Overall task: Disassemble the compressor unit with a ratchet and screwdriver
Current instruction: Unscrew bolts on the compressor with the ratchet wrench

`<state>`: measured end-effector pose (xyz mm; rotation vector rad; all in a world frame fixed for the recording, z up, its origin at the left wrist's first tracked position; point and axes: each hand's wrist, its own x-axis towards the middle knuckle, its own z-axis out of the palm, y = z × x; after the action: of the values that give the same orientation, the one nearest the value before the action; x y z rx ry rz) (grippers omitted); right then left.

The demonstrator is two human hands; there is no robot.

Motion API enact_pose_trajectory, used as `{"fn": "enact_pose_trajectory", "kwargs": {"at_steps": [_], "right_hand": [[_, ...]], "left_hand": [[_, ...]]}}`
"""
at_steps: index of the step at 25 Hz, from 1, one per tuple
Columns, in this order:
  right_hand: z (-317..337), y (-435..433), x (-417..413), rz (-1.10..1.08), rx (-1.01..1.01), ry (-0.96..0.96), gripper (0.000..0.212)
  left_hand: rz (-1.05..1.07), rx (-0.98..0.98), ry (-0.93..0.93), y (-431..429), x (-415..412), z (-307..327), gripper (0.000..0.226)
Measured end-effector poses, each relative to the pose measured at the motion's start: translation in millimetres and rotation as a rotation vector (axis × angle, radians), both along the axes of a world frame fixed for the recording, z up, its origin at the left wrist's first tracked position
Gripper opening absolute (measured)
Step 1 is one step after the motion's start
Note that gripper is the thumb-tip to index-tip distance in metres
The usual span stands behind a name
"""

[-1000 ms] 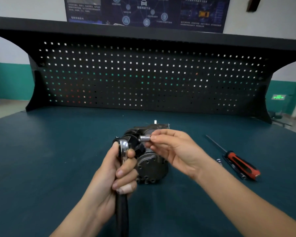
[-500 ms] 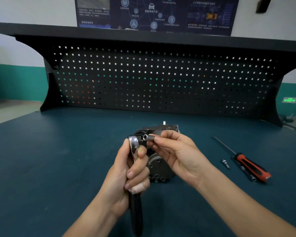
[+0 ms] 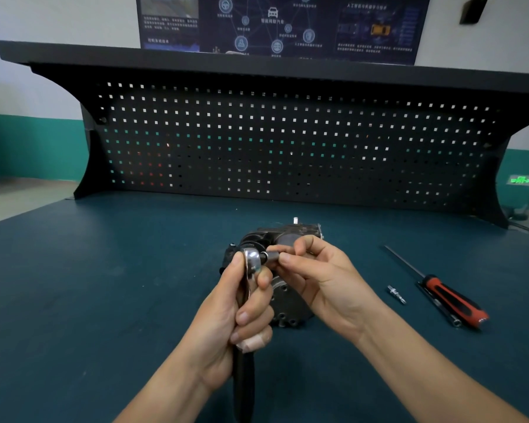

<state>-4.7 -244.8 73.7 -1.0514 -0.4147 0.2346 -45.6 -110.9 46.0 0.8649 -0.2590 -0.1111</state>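
Two hands, left hand gripping ratchet, right hand pinching socket

A dark teal table top spreads wide to the left of the left hand and to the right of the right hand. Beyond both hands, at the far edge of the table, a black pegboard stands upright, with a black shelf along its top. Above the shelf, a dark blue poster hangs on the white wall. Far to the right of the right hand, a green lit sign glows.
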Motion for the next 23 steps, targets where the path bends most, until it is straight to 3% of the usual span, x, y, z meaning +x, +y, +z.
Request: {"fn": "enact_pose_trajectory", "kwargs": {"at_steps": [6, 12, 16, 19, 23], "right_hand": [[-4.8, -9.3, 0.9, -0.045, -0.132, -0.173, 0.019], [-7.9, -11.6, 3.9, -0.158, -0.212, -0.354, 0.034], [-9.4, -16.4, 7.5, -0.091, -0.163, -0.285, 0.014], [-9.7, -20.1, 8.7, -0.05, -0.178, -0.263, 0.027], [-11.7, -13.6, 5.2, -0.057, -0.23, -0.31, 0.017]], "left_hand": [[-0.059, -0.006, 0.034, 0.6, 1.7, -1.0, 0.045], [-0.106, -0.046, 0.074, -1.4, 2.1, -2.1, 0.043], [-0.087, -0.011, 0.091, -3.0, 2.1, -2.0, 0.043], [-0.096, -0.019, 0.1, -6.5, 2.9, -1.3, 0.041], [-0.106, -0.033, 0.101, -10.2, 1.4, -0.7, 0.04]]}}
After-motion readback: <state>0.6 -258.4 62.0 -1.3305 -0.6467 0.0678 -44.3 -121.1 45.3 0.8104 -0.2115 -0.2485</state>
